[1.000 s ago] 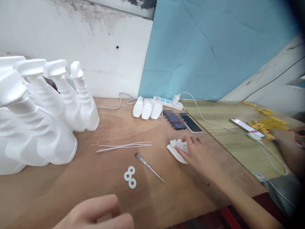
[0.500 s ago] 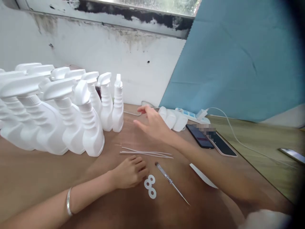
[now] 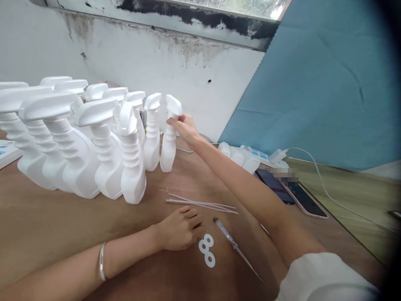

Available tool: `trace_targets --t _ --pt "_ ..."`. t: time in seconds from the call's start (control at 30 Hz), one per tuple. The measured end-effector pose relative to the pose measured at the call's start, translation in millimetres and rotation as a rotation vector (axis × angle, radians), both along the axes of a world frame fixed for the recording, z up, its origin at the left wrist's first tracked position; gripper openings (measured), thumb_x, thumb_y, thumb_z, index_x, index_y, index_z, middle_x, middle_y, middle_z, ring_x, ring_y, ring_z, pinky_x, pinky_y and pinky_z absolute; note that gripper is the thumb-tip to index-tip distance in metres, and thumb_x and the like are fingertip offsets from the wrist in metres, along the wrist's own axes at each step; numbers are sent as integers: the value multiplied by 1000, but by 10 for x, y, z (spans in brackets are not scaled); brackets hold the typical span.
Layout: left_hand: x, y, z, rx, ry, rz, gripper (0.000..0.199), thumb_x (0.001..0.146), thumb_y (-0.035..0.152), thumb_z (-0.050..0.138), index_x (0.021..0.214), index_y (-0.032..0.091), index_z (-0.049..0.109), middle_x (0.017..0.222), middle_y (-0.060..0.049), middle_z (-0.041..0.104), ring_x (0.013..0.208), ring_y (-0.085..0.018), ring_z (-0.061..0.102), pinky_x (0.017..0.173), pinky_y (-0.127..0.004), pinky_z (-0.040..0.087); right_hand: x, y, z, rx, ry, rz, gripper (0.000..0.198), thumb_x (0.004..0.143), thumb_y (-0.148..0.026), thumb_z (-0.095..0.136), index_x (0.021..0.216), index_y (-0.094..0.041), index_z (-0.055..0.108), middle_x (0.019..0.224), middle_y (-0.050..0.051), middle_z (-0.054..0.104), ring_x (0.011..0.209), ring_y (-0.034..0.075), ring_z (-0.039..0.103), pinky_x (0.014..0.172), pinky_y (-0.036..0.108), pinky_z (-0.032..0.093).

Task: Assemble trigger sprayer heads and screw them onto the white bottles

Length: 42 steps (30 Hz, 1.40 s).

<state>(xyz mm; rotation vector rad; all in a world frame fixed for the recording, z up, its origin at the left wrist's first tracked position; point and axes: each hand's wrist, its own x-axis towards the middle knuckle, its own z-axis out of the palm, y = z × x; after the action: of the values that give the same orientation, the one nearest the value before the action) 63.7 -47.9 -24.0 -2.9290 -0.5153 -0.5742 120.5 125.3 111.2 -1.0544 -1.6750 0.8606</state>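
Note:
My right hand [image 3: 185, 129] grips the neck of a white spray bottle [image 3: 169, 144] at the right end of the group. That bottle leans slightly, its base at the tabletop. My left hand [image 3: 181, 229] rests on the table with its fingers curled in; whether anything is under them is hidden. Close to its fingertips lie three flat white rings [image 3: 207, 250]. Several thin white tubes [image 3: 202, 203] lie just beyond the left hand. To its right is a screwdriver [image 3: 238, 248] with a clear handle.
Several more white spray bottles [image 3: 81, 163] stand packed together at the left. Against the wall at the right are white bottle-like pieces [image 3: 238, 155], a power strip [image 3: 266, 158] with a charger, and two phones [image 3: 305, 200]. Another power strip [image 3: 9, 152] shows at the left edge.
My right hand has moved forward and left from over the table and taken hold of the end spray bottle, which has turned and tilted. My left hand has stayed on the table.

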Motion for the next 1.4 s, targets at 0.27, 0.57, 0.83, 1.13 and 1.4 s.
trace_targets --t 0.27,0.57,0.83,1.13,1.4 --pt "5 -14 22 47 -48 28 11 81 21 44 72 16 48 71 -2 53 68 -16 46 61 -30 31 733 -337 184 24 522 -143 19 65 -30 61 74 -15 52 62 -3 54 66 10 54 61 23 42" --pt "-117 43 258 458 -473 329 34 73 16 59 105 18 47 108 -15 54 108 -26 45 83 -39 35 1500 -1129 303 -270 934 -348 13 71 -20 59 68 -17 47 52 -7 45 54 6 51 63 23 50" --pt "-25 8 360 23 -638 79 61 73 43 59 122 20 30 101 -13 61 94 -22 58 82 -39 44 1880 -1352 50 -467 995 -305 16 69 -18 56 69 -18 40 52 -7 44 51 7 53 57 22 51" --pt "69 -260 407 -338 -794 163 85 56 31 77 125 21 28 99 -10 62 89 -22 62 80 -34 49 2044 -1335 -120 -552 1004 -306 14 69 -15 52 69 -19 38 50 -7 44 49 7 52 50 19 50" --pt "132 -337 407 -612 -935 253 64 66 39 67 119 23 34 93 -6 62 81 -20 62 70 -31 50 1955 -1393 -170 -622 1060 -370 15 70 -14 51 68 -18 38 49 -8 43 46 5 49 49 17 49"
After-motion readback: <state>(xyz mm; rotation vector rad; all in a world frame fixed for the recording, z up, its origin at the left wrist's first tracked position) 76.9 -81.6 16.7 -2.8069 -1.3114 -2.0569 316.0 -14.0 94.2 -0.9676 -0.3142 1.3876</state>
